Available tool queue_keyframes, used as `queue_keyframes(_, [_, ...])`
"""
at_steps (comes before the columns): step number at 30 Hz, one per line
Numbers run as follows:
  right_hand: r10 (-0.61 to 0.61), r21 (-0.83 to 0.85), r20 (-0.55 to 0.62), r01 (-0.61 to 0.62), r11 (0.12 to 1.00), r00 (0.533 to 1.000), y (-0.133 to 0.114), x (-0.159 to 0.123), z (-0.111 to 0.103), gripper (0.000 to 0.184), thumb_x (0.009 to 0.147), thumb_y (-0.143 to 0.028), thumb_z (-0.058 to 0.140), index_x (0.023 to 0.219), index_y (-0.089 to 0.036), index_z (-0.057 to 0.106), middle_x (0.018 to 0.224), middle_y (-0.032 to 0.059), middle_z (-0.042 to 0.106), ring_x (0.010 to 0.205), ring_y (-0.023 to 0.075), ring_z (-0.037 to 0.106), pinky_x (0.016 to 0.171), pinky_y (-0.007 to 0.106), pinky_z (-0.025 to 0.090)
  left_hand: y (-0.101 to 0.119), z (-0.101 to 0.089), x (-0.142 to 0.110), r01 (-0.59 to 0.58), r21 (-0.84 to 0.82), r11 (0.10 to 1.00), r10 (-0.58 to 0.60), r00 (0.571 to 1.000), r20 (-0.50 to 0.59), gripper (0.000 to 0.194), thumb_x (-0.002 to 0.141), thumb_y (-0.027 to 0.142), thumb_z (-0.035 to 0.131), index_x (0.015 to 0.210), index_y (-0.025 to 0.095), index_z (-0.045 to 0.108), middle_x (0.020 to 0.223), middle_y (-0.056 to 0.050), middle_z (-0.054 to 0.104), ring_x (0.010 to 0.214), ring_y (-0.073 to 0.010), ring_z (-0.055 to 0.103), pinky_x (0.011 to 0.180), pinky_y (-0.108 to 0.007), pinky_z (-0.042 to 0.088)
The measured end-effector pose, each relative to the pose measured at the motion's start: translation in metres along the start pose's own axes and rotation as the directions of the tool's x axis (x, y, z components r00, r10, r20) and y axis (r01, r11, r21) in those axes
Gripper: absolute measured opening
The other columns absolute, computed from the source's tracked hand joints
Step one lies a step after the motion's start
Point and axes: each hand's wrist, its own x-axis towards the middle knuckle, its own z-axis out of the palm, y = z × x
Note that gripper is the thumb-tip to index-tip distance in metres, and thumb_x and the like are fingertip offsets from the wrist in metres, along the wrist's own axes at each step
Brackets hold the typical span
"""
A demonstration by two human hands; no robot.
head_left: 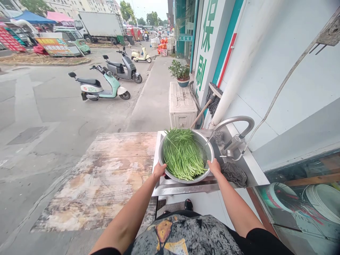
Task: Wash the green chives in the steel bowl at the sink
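A large metal basin point(195, 180) rests over the sink, heaped with long thin green leaves that look like garlic chives point(183, 156). My left hand point(159, 170) is closed on the basin's lower left rim, thumb over the edge. On the right rim, my right hand point(214, 166) grips in the same way; the fingers beneath both sides are hidden. Water runs from the curved faucet point(235, 143) into the basin's right side. A dark cloth point(233, 174) lies just right of my right hand, and a steel scouring pad point(219, 137) sits behind the basin near the faucet.
The metal sink point(183, 190) adjoins a worn wooden tabletop point(106, 177) on the left. Behind stand a white air-conditioner unit point(183, 101), a potted plant point(181, 72) and a mop point(212, 99). A cable with a plug point(328, 30) hangs at right. Scooters point(102, 85) are parked on the street.
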Motion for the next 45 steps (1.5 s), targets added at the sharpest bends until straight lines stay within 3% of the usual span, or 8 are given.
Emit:
queue_keyframes(18, [-0.006, 0.005, -0.009, 0.006, 1.000, 1.000, 0.0015, 0.0020, 0.0018, 0.040, 0.094, -0.042, 0.045, 0.120, -0.012, 0.052, 0.116, 0.0175, 0.066, 0.108, 0.0279, 0.064, 0.082, 0.031, 0.049, 0.0036, 0.0000, -0.0042, 0.017, -0.010, 1.000, -0.017, 1.000, -0.001, 0.026, 0.085, 0.022, 0.052, 0.110, 0.016, 0.051, 0.066, 0.001, 0.056, 0.051, -0.0102, 0.052, 0.050, -0.022, 0.048])
queue_keyframes(45, [-0.021, -0.006, -0.020, 0.021, 1.000, 1.000, 0.0043, 0.0047, 0.0049, 0.041, 0.094, -0.042, 0.046, 0.119, -0.011, 0.054, 0.114, 0.0181, 0.066, 0.106, 0.0284, 0.065, 0.079, 0.031, 0.048, 0.0043, -0.0001, -0.0051, 0.020, -0.015, 1.000, -0.020, 1.000, 0.001, 0.025, 0.086, 0.023, 0.053, 0.110, 0.015, 0.050, 0.079, -0.004, 0.063, 0.057, -0.0116, 0.059, 0.051, -0.022, 0.049])
